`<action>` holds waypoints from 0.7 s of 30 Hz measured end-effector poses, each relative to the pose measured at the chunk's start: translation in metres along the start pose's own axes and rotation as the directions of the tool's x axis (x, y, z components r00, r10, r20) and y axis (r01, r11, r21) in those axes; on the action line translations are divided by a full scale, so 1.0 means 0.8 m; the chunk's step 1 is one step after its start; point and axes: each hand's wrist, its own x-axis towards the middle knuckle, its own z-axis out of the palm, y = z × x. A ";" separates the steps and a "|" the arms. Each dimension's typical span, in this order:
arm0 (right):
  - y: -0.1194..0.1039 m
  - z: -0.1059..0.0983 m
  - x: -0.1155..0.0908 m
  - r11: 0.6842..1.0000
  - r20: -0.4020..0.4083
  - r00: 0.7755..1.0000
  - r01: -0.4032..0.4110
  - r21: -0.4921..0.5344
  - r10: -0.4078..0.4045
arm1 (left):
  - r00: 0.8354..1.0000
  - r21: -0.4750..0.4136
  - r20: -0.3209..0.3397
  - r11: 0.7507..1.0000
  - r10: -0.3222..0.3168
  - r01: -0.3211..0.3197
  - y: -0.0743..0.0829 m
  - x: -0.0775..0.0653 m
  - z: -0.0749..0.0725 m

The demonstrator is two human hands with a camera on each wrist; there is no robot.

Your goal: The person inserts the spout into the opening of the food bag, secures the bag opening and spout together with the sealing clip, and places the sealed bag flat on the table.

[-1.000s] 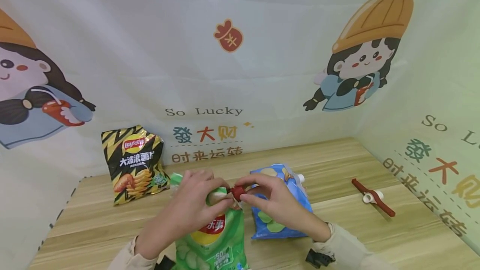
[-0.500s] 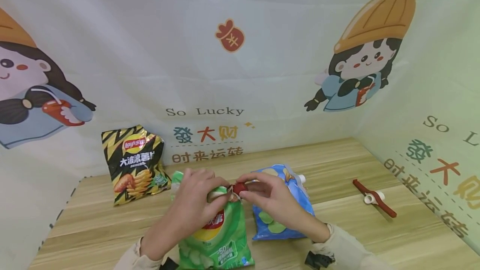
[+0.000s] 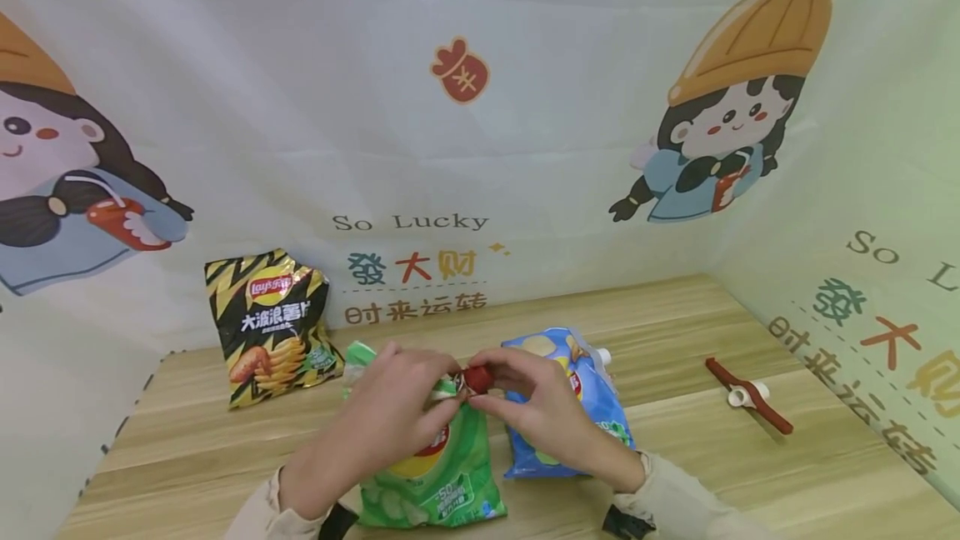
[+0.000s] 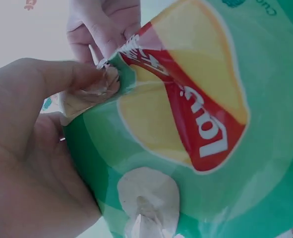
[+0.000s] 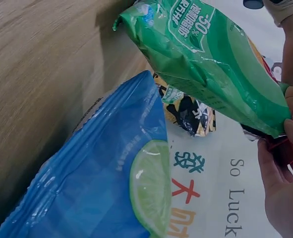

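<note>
In the head view, both hands meet at the bottom centre of the frame, over the green Lay's chip bag [image 3: 450, 486]. The left hand [image 3: 397, 398] has its grip on the top of that bag; the right hand [image 3: 536, 398] has its grip on a small red piece [image 3: 478, 379] at the bag's upper right corner.

The left wrist view adds what the head view hides: the left thumb [image 4: 62, 77] pressing the crumpled top edge, and the bag's front spread slantwise with its red-and-yellow Lay's logo [image 4: 205, 131]. The red piece is hidden there. The right wrist view shows it at the right edge, between fingers, with the green bag slanting away to the upper left.

That view also brings the blue chip bag's lime slice [image 5: 151, 188] and crimped edge into the lower left. Only the head view gives the white cap [image 3: 603, 355] on the blue chip bag [image 3: 592, 390], and the red-and-white clip [image 3: 723, 373] on the table [image 3: 660, 323] at right. The black-and-yellow Lay's bag [image 3: 270, 327] leans at left.
</note>
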 end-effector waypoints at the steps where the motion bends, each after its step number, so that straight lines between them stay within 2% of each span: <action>1: 0.000 0.000 0.000 1.000 -0.001 1.000 0.010 0.010 -0.010 | 1.000 -0.020 0.013 1.000 -0.005 0.005 -0.001 0.001 0.000; 5: 0.003 0.001 -0.001 0.997 0.003 0.999 0.050 0.066 -0.050 | 0.999 -0.150 0.048 0.989 -0.002 0.009 -0.009 0.004 0.001; 9: 0.006 0.001 0.000 0.995 0.009 0.998 0.064 0.081 -0.065 | 1.000 -0.257 0.028 0.967 0.007 0.000 -0.016 0.006 0.003; 12: 0.007 0.001 0.001 0.998 0.005 0.998 0.057 -0.013 -0.057 | 1.000 -0.276 -0.001 0.961 0.008 -0.008 -0.018 0.005 0.004; 15: 0.005 0.002 0.002 0.996 0.001 1.000 0.018 -0.085 -0.018 | 1.000 -0.276 -0.002 0.961 0.008 -0.008 -0.020 0.004 0.005; 18: 0.001 0.003 0.003 0.997 0.002 1.000 -0.027 -0.070 0.027 | 0.999 -0.288 0.036 0.957 0.002 0.008 -0.023 0.003 0.003; 21: -0.001 0.003 0.003 0.999 0.001 1.000 -0.023 -0.045 0.023 | 0.997 -0.324 0.080 0.945 -0.006 0.032 -0.026 0.002 0.000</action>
